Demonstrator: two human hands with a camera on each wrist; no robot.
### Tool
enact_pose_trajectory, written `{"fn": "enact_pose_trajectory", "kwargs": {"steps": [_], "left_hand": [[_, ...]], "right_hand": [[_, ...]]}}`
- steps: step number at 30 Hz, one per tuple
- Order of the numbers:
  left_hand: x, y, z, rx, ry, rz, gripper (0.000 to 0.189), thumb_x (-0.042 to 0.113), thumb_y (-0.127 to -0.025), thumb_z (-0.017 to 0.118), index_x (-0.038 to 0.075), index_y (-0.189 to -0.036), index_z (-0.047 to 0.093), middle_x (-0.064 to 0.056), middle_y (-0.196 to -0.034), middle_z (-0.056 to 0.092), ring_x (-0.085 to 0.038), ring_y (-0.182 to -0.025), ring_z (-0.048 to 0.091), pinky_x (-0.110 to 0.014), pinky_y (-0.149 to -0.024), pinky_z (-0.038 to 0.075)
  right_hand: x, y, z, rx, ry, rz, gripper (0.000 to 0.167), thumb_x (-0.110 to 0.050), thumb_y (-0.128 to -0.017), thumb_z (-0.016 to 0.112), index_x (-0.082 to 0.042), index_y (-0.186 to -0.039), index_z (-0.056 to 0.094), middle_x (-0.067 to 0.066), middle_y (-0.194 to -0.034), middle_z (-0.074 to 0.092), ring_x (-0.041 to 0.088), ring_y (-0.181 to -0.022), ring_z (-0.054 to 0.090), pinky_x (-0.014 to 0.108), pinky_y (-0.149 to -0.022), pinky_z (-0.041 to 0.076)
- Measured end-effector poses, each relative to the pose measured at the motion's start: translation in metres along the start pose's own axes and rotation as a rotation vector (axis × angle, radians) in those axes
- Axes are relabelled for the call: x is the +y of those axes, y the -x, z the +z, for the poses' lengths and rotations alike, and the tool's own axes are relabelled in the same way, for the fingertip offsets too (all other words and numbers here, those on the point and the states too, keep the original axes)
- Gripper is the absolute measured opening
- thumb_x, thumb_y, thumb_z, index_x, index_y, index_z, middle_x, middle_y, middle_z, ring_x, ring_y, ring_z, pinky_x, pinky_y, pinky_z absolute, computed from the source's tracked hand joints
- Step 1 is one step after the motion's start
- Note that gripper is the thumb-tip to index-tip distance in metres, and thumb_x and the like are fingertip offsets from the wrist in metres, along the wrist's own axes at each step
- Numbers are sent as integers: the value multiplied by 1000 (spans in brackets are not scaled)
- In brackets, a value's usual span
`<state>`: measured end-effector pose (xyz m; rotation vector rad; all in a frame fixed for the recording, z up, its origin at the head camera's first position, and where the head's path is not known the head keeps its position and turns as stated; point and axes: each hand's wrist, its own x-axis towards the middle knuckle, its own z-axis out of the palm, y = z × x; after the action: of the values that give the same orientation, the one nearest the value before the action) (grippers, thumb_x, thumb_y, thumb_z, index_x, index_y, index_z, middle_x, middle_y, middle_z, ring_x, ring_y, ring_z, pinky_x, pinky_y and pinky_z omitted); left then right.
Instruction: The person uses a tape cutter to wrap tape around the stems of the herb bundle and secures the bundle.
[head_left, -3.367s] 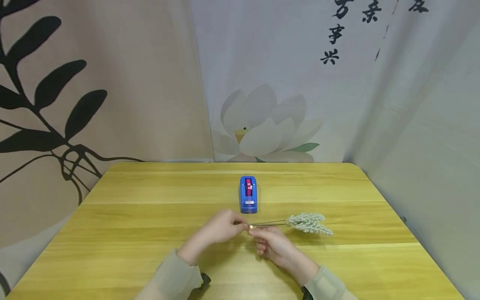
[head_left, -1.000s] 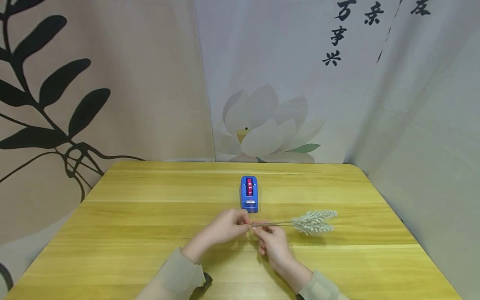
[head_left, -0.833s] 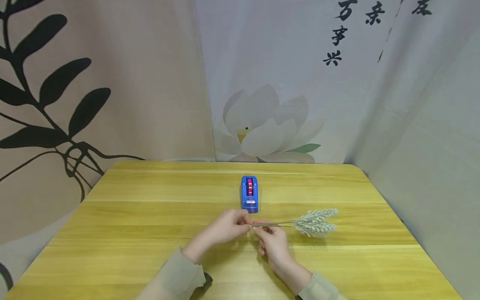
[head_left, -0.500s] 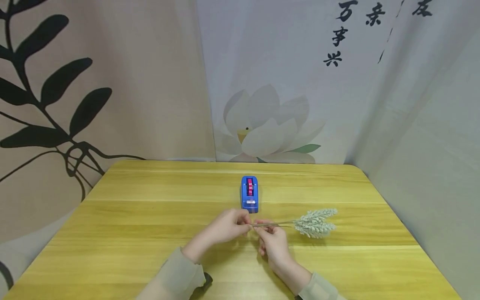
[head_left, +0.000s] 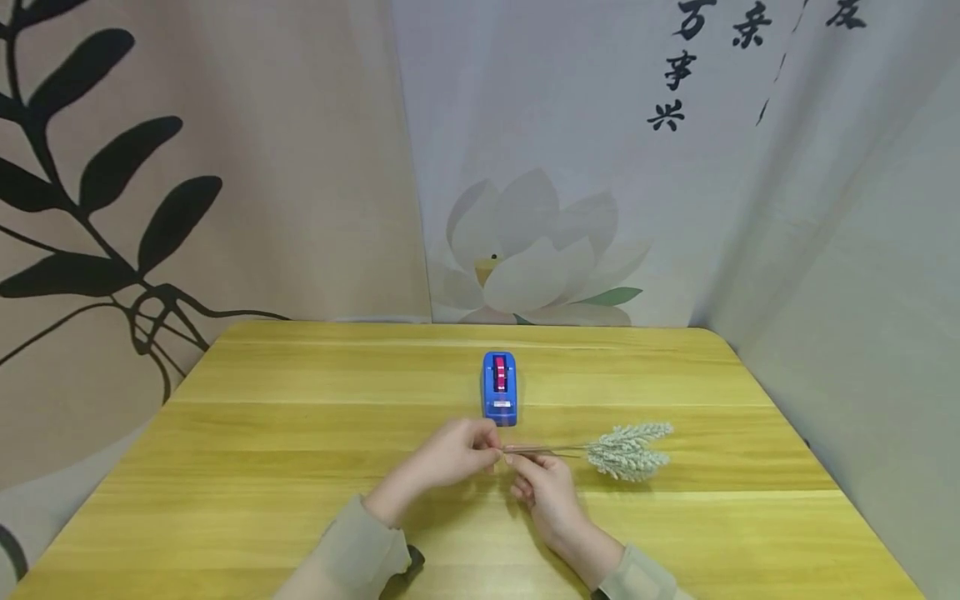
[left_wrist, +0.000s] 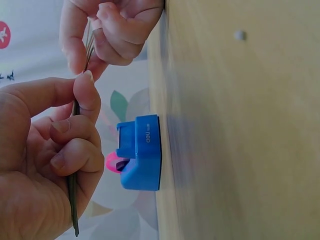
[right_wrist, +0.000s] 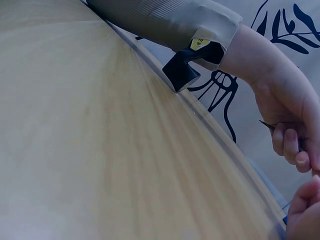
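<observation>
A small bunch of pale green, fluffy flower sprigs [head_left: 628,452] lies level over the table, heads to the right. My left hand [head_left: 459,452] grips the thin stems [left_wrist: 73,200] near their ends; in the left wrist view the fingers curl round them and the tips stick out below the palm. Close beside it, my right hand [head_left: 551,493] pinches the same stems between thumb and fingers. Just beyond the hands stands a blue tape dispenser [head_left: 500,412] with a pink roll core. Whether tape is on the stems is hidden by the fingertips.
The wooden table [head_left: 315,392] reaches back to a printed curtain [head_left: 555,125]. A small pale bit [left_wrist: 240,35] lies on the tabletop in the left wrist view. A dark strap [right_wrist: 182,70] sits at the left cuff.
Compared with 3.4 seconds ago, the sprigs' heads have shifted slightly right, and a small bright patch between the fingertips no longer shows. Lately the heads have turned and dipped a little; both hands stay nearly in place.
</observation>
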<state>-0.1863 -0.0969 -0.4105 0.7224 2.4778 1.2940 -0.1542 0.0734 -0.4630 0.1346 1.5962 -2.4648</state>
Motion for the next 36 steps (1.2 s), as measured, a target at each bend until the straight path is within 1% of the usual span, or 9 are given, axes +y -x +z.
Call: {"fn": "enact_pose_trajectory", "kwargs": {"steps": [4,7,11,15,22,26,30,33,36], "left_hand": [[0,0,-1,-3,-10,-4,11,7,-92,62,12,-82,62,-8,-73,66,-8,-53,48,-22,-47,39],[1,0,-2,-9,-16,-3,11,7,-92,62,12,-82,62,-7,-73,66,-7,-53,49,-21,-48,40],[2,1,-2,-20,-10,-6,10,7,-91,63,10,-82,62,-8,-72,66,-8,-53,48,-21,-47,39],[3,2,-2,-29,-9,1,10,6,-91,63,9,-82,62,-9,-72,66,-7,-53,48,-21,-47,38],[1,2,-3,-49,-16,7,9,7,-92,62,8,-83,62,-7,-71,66,-6,-50,43,-19,-46,35],[1,2,-3,-57,-18,5,10,7,-92,62,10,-83,62,-5,-70,66,-6,-49,42,-19,-45,34],[1,2,-3,-61,-14,2,8,8,-93,62,9,-85,62,-3,-71,65,-6,-50,42,-19,-46,34],[0,2,-3,-60,-5,-1,6,7,-93,61,6,-87,63,-4,-72,65,-7,-52,43,-20,-46,35],[0,2,-2,-60,0,2,6,7,-93,61,7,-87,62,-5,-72,65,-7,-52,43,-20,-47,36]], "right_hand": [[1,0,2,9,-6,-14,8,0,-87,66,-5,-90,70,-1,-69,53,5,-51,37,18,-54,40],[2,-1,2,9,-19,-17,9,-1,-88,66,-8,-87,71,0,-73,57,5,-52,37,18,-54,40],[3,-2,0,-15,-42,-9,11,-2,-89,65,-11,-84,70,-2,-67,52,5,-52,37,18,-55,39],[3,-3,-1,-52,-65,2,8,-3,-88,65,-10,-84,68,-4,-60,45,6,-51,37,19,-55,39],[3,-6,-2,-79,-92,35,14,-1,-90,62,-12,-81,66,-2,-63,49,6,-50,37,19,-55,40],[2,-5,-3,-80,-76,42,10,-4,-89,66,-11,-81,64,-1,-62,49,6,-50,37,20,-56,41],[-1,-3,-3,-89,-59,58,4,-6,-89,66,-7,-85,64,-2,-62,46,6,-51,36,20,-56,40],[-4,-2,-3,-94,-35,87,3,-7,-90,66,-7,-88,64,-4,-62,44,6,-52,36,19,-55,39],[-8,0,-6,-111,-11,137,4,-8,-89,66,-7,-93,64,-6,-62,43,5,-54,36,18,-56,40]]}}
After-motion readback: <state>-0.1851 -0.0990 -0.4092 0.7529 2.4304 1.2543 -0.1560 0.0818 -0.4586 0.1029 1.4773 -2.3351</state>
